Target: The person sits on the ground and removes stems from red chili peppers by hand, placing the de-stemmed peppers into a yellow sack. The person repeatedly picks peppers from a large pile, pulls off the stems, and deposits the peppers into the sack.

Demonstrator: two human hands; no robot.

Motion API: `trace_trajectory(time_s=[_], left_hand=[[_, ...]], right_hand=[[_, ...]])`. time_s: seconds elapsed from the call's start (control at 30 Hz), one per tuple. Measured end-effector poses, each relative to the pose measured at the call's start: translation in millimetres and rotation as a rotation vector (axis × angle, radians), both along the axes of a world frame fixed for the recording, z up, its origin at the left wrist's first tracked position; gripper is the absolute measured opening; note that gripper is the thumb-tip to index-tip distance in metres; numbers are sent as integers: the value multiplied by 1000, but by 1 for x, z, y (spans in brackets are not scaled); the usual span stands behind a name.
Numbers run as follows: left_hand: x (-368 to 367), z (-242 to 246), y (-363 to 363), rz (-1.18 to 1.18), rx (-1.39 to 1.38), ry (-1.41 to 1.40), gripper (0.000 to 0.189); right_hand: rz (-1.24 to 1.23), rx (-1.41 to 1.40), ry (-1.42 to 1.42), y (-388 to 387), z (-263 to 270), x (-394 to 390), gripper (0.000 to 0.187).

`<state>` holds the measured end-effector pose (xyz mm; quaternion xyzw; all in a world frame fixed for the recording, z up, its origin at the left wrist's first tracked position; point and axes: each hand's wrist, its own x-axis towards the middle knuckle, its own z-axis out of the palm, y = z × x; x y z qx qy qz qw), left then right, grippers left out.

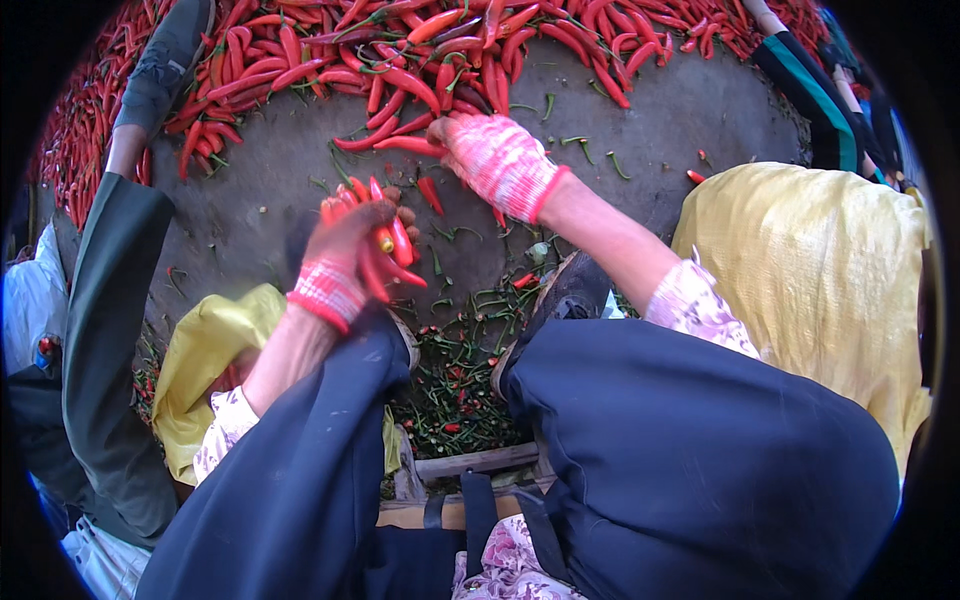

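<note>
My left hand (330, 259), in a pink-and-white knit glove with dark-stained fingers, grips a bunch of red chili peppers (402, 241) above my left knee. Their tips and cut ends stick out on both sides of the fingers. My right hand (501, 161), gloved the same way, is at the near edge of a large heap of red chili peppers (390, 75). Its fingertips are closed at the right end of one red chili pepper (409, 144). A loose chili piece (430, 195) lies on the dark ground between the hands.
Green stems and red scraps (465, 382) cover the ground between my shoes. A full yellow woven sack (802, 277) stands at right, and a yellow bag (195, 360) sits at left. Another person's leg (112, 262) stretches along the left; a sleeved limb (814, 97) shows at upper right.
</note>
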<state>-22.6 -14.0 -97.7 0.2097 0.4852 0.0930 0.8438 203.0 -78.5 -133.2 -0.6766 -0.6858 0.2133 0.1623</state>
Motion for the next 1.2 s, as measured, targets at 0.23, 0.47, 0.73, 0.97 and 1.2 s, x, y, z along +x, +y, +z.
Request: trace_trajectory(time_s=[0.23,0.47,0.73,0.97,1.2], left_hand=[[12,6,0,-147,4,-125,40],[2,20,-10,-85,-141,-313,39],[0,59,15,-280,209,-31,40],[-170,119,39,-417,765,640,26],[-337,118,-43,-1145,58,1192,18]], right_hand=[[-159,-46,735,-62,35,-35,21],[-480,-218,1463,-63,90,-39,29],[-130,-666,1340,-79,88,-8,40],[-71,-93,403,-56,61,2,33],[-48,39,-266,74,5,5,43]])
